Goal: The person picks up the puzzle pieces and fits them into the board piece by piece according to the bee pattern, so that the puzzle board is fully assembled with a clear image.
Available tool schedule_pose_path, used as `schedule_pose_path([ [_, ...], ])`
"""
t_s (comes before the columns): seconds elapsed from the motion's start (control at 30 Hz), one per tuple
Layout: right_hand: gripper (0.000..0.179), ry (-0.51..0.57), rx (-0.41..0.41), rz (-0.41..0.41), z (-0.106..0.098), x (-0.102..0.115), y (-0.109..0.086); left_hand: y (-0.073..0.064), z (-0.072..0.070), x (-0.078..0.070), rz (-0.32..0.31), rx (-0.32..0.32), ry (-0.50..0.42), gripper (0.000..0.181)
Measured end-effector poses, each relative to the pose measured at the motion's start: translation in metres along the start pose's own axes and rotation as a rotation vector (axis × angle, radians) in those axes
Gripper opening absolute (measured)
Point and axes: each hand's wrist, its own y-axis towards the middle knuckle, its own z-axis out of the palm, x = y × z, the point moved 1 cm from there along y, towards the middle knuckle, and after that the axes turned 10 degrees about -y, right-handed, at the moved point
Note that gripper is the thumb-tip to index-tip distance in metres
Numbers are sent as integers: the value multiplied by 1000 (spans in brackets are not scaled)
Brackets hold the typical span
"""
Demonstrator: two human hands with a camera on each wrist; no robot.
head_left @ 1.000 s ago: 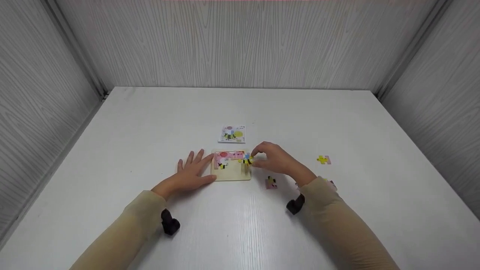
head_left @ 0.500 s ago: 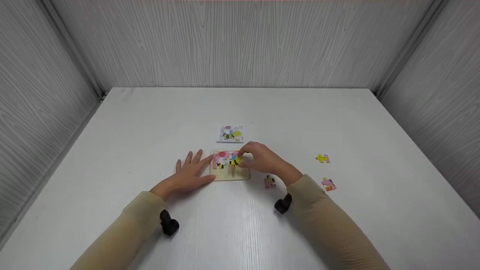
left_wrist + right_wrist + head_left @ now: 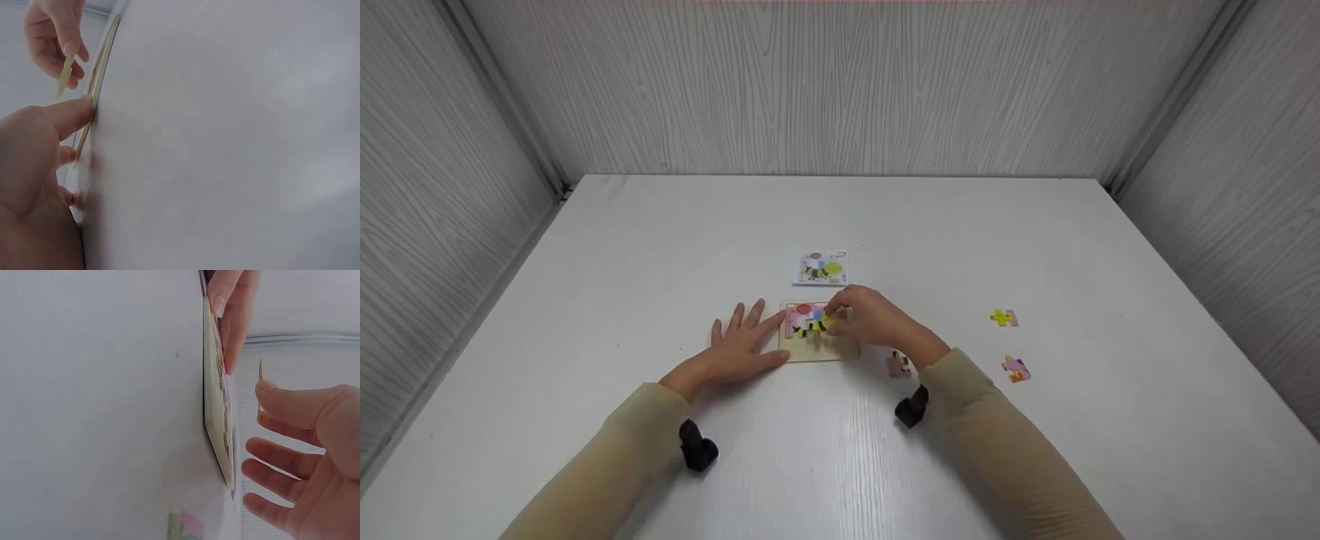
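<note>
A shallow wooden puzzle tray [image 3: 802, 352] lies mid-table, with pink, red and bee-striped pieces [image 3: 804, 309] fitted along its upper left. My left hand [image 3: 739, 352] rests beside it with spread fingers, thumb and index finger touching its left edge. In the left wrist view the thumb [image 3: 76, 115] presses on the tray's rim. My right hand [image 3: 874, 319] pinches a blue, yellow and black puzzle piece [image 3: 819, 323] between thumb and index finger, over the tray. The right wrist view shows this piece [image 3: 260, 370] edge-on, apart from the tray [image 3: 211, 382], the other fingers loosely bent.
Behind the tray lies a square picture card [image 3: 820, 268] with a bee design. Loose puzzle pieces lie to the right: a pink and black one [image 3: 898, 365] near my right wrist, a yellow one [image 3: 1003, 317], and a pink and orange one [image 3: 1016, 369]. Pale walls surround the table.
My right hand has carried the puzzle piece leftward from the tray's right edge to beside the fitted pieces. The left hand keeps its place at the tray's edge.
</note>
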Motion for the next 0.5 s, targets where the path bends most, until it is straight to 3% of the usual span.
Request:
schedule_pose_path([
  [0.4, 30, -108, -24, -106, 5, 1, 6, 1, 0, 2, 8, -11, 27, 70],
  [0.5, 30, -133, -16, -86, 5, 2, 6, 1, 1, 2, 4, -8, 26, 71],
])
